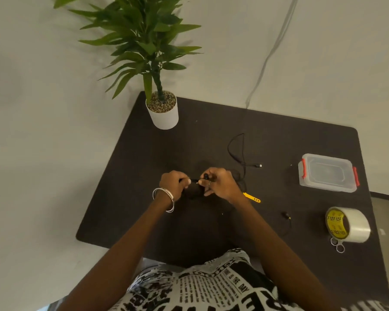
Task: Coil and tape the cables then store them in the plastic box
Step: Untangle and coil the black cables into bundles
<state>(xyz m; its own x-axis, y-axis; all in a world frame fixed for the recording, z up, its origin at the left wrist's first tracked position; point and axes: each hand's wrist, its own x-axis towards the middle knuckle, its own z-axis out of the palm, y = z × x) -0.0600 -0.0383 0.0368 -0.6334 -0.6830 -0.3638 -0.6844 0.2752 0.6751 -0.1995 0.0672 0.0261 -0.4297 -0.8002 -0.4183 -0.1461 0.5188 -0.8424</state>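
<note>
Both my hands meet over the middle of the black table [166, 153]. My left hand [173, 185] and my right hand [218, 184] pinch a black cable [194, 191] bunched between them. More black cable [236, 149] loops away behind my right hand and ends in a small plug [258, 165]. At the right stands a clear plastic box [328, 172] with red latches and its lid on. Nearer me on the right lies a roll of clear tape [348, 224] with a yellow core. Another small black cable [286, 217] lies left of the tape.
A potted plant in a white pot [165, 114] stands at the table's far left corner. A yellow tool [253, 197] lies just under my right wrist. Scissors' handle rings [337, 244] show below the tape roll. A grey cord [270, 55] runs up the wall.
</note>
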